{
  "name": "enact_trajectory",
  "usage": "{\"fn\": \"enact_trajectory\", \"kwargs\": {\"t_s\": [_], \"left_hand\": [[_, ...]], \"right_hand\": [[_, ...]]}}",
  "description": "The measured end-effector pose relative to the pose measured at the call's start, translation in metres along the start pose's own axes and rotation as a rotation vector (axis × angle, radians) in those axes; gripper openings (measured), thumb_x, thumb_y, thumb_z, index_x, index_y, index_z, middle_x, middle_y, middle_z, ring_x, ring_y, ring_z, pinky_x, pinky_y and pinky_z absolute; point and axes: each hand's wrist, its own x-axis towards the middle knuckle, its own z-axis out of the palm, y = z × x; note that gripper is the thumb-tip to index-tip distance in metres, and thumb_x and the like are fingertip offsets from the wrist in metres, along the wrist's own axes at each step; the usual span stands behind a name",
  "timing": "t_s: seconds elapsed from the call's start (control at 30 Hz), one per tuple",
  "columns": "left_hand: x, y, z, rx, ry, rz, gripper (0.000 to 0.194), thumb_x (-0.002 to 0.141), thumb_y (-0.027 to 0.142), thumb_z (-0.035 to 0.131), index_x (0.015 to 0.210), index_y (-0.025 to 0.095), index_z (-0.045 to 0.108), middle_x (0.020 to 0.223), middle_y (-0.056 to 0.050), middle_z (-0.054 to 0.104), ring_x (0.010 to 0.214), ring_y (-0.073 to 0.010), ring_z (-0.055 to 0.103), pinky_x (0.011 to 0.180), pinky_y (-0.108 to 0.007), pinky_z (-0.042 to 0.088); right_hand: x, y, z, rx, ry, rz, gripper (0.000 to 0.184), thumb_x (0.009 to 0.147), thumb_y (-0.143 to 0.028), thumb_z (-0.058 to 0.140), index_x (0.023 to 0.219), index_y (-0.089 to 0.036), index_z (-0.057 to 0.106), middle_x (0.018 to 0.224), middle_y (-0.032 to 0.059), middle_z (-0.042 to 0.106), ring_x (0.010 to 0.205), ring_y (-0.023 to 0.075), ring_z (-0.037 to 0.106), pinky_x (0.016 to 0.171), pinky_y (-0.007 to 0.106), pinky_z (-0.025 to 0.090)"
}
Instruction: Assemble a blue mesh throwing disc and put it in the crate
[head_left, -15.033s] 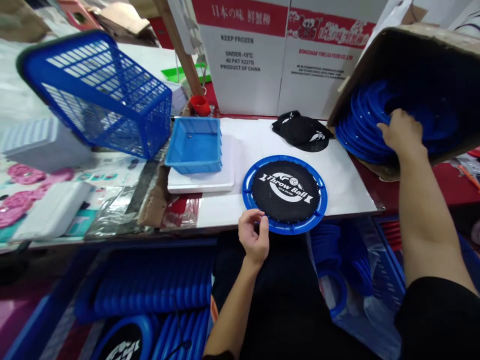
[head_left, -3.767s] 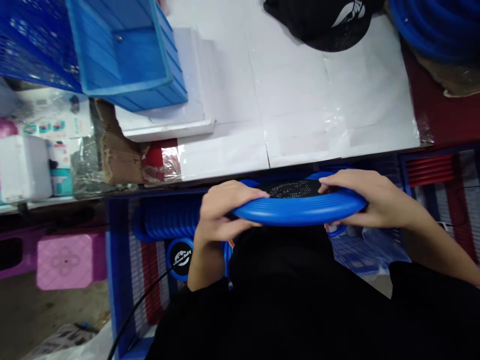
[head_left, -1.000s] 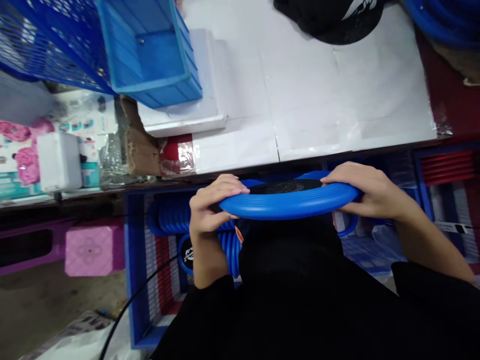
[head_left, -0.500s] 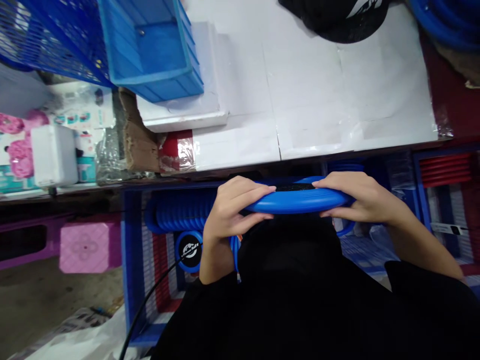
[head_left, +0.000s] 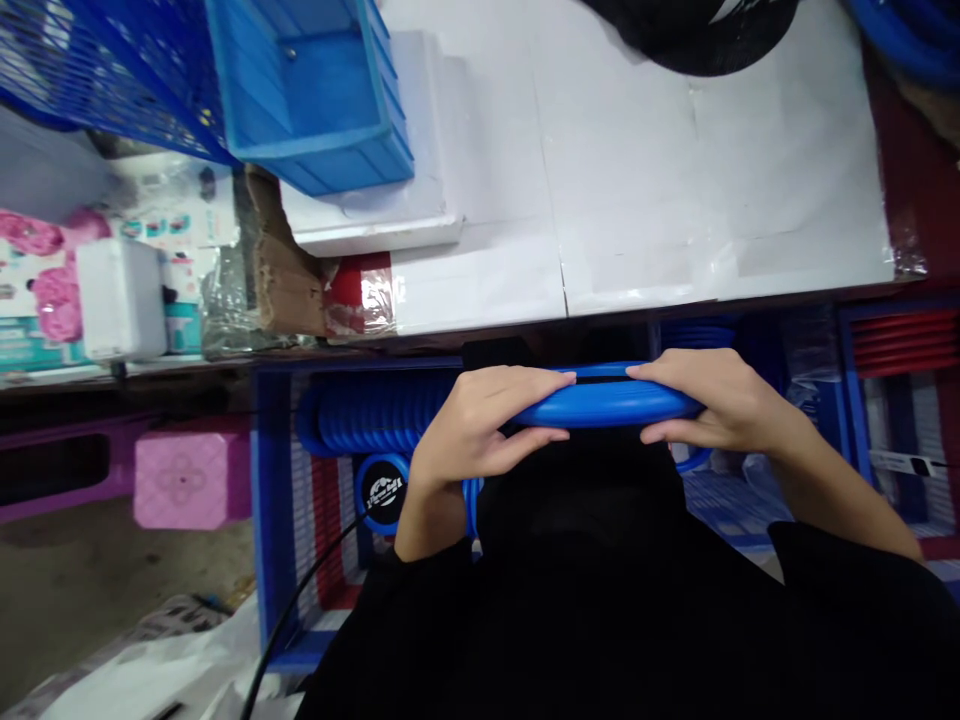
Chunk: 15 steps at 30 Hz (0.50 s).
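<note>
A blue-rimmed flying disc (head_left: 611,404) is held almost edge-on in front of my black clothing. My left hand (head_left: 484,420) pinches its left side, with fingers over the top and thumb below. On the opposite side, my right hand (head_left: 712,400) grips the rim the same way. Only a thin dark strip of the disc's centre shows behind the near edge. Below and left of my left hand, a similar disc (head_left: 385,493) with a black centre and white print lies in a blue crate (head_left: 271,540). Beside it is a row of stacked blue discs (head_left: 375,415).
Ahead is a table (head_left: 630,200) covered in white sheets. On it are a light-blue bin (head_left: 322,160), a blue mesh basket (head_left: 142,70) and a black cap (head_left: 697,40). Red discs (head_left: 907,340) sit lower right; a pink stool (head_left: 184,475) stands left. A black cable (head_left: 300,600) crosses the crate.
My left hand has shifted right along the rim, closer to my right hand. The disc has tilted, so less of its black centre shows. The view has shifted slightly.
</note>
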Motion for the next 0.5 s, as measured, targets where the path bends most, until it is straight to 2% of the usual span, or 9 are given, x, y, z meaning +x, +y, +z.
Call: {"fn": "enact_trajectory", "kwargs": {"t_s": [0.17, 0.3, 0.4, 0.5], "left_hand": [[-0.006, 0.004, 0.007, 0.04, 0.064, -0.025, 0.045, 0.11, 0.042, 0.082, 0.151, 0.024, 0.077, 0.129, -0.01, 0.091, 0.114, -0.0276, 0.09, 0.099, -0.036, 0.073], [-0.009, 0.009, 0.012, 0.043, 0.157, -0.025, 0.045, 0.108, 0.041, 0.084, 0.149, 0.024, 0.079, 0.123, -0.009, 0.092, 0.106, -0.0269, 0.091, 0.093, -0.034, 0.074], [-0.011, 0.012, 0.014, 0.053, 0.174, -0.032, 0.043, 0.107, 0.038, 0.085, 0.146, 0.022, 0.079, 0.121, -0.01, 0.092, 0.103, -0.0268, 0.091, 0.091, -0.033, 0.074], [-0.013, 0.014, 0.011, 0.026, 0.175, -0.025, 0.042, 0.108, 0.041, 0.084, 0.144, 0.019, 0.079, 0.121, -0.013, 0.092, 0.105, -0.0267, 0.092, 0.095, -0.032, 0.074]], "right_hand": [[-0.004, -0.006, 0.007, -0.064, 0.047, 0.016, 0.049, 0.113, -0.051, 0.075, 0.156, -0.031, 0.068, 0.113, 0.0068, 0.089, 0.091, 0.0276, 0.087, 0.079, 0.038, 0.07], [-0.002, -0.012, 0.017, -0.165, 0.178, -0.02, 0.041, 0.113, -0.05, 0.076, 0.148, -0.028, 0.071, 0.099, 0.0053, 0.087, 0.078, 0.0266, 0.085, 0.07, 0.037, 0.067], [0.003, -0.012, 0.021, -0.168, 0.203, -0.037, 0.045, 0.111, -0.052, 0.079, 0.148, -0.028, 0.072, 0.094, 0.0044, 0.086, 0.074, 0.0268, 0.083, 0.067, 0.037, 0.067], [0.006, -0.011, 0.016, -0.141, 0.144, -0.057, 0.056, 0.11, -0.05, 0.079, 0.16, -0.026, 0.067, 0.096, 0.0078, 0.086, 0.076, 0.0302, 0.084, 0.068, 0.04, 0.068]]}}
